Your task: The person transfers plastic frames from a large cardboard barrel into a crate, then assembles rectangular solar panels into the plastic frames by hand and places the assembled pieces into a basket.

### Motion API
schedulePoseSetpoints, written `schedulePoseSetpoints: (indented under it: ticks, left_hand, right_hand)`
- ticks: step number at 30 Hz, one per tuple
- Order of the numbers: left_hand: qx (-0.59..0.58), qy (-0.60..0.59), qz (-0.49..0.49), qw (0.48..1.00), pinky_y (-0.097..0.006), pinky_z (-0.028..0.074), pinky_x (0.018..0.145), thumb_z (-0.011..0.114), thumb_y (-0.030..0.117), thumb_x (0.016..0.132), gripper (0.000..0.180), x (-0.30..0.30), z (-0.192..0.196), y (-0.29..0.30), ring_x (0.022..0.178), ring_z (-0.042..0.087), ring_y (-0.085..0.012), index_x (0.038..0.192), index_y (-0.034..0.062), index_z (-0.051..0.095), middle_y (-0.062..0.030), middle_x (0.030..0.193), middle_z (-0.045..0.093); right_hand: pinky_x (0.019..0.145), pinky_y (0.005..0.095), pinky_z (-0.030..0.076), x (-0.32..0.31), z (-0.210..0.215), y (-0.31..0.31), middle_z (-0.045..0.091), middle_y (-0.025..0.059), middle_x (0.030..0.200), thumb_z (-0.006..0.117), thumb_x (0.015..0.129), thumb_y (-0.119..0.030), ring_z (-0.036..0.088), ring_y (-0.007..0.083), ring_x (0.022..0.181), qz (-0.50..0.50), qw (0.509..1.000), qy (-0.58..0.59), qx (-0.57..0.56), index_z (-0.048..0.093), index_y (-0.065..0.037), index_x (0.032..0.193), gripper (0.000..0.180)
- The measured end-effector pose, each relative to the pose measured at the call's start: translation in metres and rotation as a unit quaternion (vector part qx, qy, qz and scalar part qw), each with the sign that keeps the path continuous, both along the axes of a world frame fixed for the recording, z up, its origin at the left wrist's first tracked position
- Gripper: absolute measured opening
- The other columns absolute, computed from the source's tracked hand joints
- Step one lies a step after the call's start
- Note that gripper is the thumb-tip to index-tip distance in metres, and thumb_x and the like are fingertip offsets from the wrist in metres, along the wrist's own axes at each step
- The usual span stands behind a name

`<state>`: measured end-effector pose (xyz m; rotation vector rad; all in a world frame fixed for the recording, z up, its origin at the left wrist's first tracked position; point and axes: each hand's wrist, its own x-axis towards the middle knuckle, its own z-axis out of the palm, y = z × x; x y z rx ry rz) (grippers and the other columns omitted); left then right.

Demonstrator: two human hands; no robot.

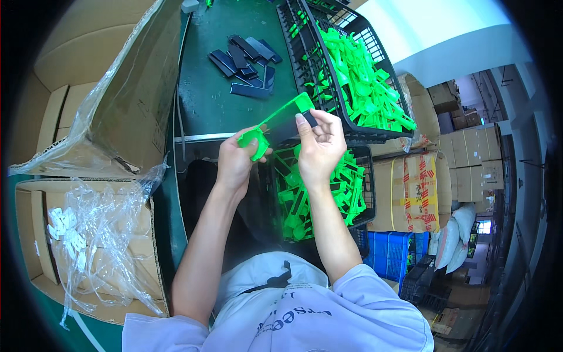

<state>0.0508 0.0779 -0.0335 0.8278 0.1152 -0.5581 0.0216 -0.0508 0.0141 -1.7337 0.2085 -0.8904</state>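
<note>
My left hand (232, 164) is closed around the rounded end of a bright green plastic part (254, 143). A thin straight edge of this part runs up to a squarish green end (304, 102) near my right hand (320, 146). Between thumb and fingers, the right hand pinches a flat black strip (285, 128) lying along the green part. Whether strip and part are joined I cannot tell. Beyond my hands, several similar black strips (250, 90) lie in a loose pile on the dark green table (205, 114).
A black crate (346, 126) at the right holds many green parts (366, 82). Below it stands another filled crate (369, 211). To the left are a tall cardboard box (132, 111) and a lower box (155, 252) with clear plastic film (108, 234) and white pieces (67, 229).
</note>
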Motion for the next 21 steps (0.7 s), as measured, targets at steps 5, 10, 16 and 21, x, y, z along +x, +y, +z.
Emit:
schedulePoseSetpoints:
  ticks: [5, 10, 16, 21]
  left_hand:
    - [0.012, -0.020, -0.060, 0.998, -0.026, 0.047, 0.063, 0.050, 0.001, 0.095, 0.030, -0.003, 0.000, -0.001, 0.076, 0.064, -0.0161, 0.123, -0.0047, 0.058, -0.0096, 0.099, 0.065]
    - [-0.004, -0.009, -0.061, 0.998, -0.025, 0.046, 0.062, 0.050, 0.000, 0.094, 0.030, -0.004, 0.005, -0.002, 0.075, 0.063, -0.0162, 0.123, -0.0045, 0.058, -0.0096, 0.098, 0.065]
    - [-0.026, -0.010, -0.073, 0.997, -0.025, 0.044, 0.060, 0.051, 0.000, 0.094, 0.030, -0.004, 0.004, -0.001, 0.074, 0.062, -0.0159, 0.123, -0.0044, 0.057, -0.0099, 0.099, 0.065]
    - [-0.059, -0.015, -0.096, 0.993, -0.026, 0.048, 0.063, 0.053, 0.001, 0.093, 0.024, -0.005, -0.007, 0.004, 0.075, 0.063, -0.0166, 0.117, 0.0002, 0.055, -0.0062, 0.091, 0.061]
  right_hand:
    - [0.052, 0.0173, 0.042, -0.002, 0.001, 0.000, 0.064, 0.0049, 0.070, 0.071, 0.085, 0.001, 0.053, 0.0012, 0.058, -0.037, 0.996, -0.032, -0.070, 0.060, 0.005, 0.103, 0.021]
    - [0.049, 0.0170, 0.039, -0.010, 0.001, -0.002, 0.059, 0.0008, 0.061, 0.072, 0.085, -0.001, 0.050, 0.0004, 0.055, -0.083, 0.992, -0.018, -0.095, 0.063, 0.004, 0.098, 0.017]
    - [0.044, 0.0256, 0.042, -0.007, -0.005, -0.003, 0.067, 0.0114, 0.078, 0.075, 0.080, 0.002, 0.057, 0.0107, 0.053, -0.105, 0.945, -0.116, -0.289, 0.065, 0.003, 0.090, 0.014]
    - [0.044, 0.0263, 0.032, -0.015, -0.003, -0.011, 0.055, 0.0066, 0.060, 0.073, 0.084, -0.008, 0.039, 0.0072, 0.045, -0.131, 0.963, 0.054, -0.228, 0.064, 0.003, 0.092, 0.016]
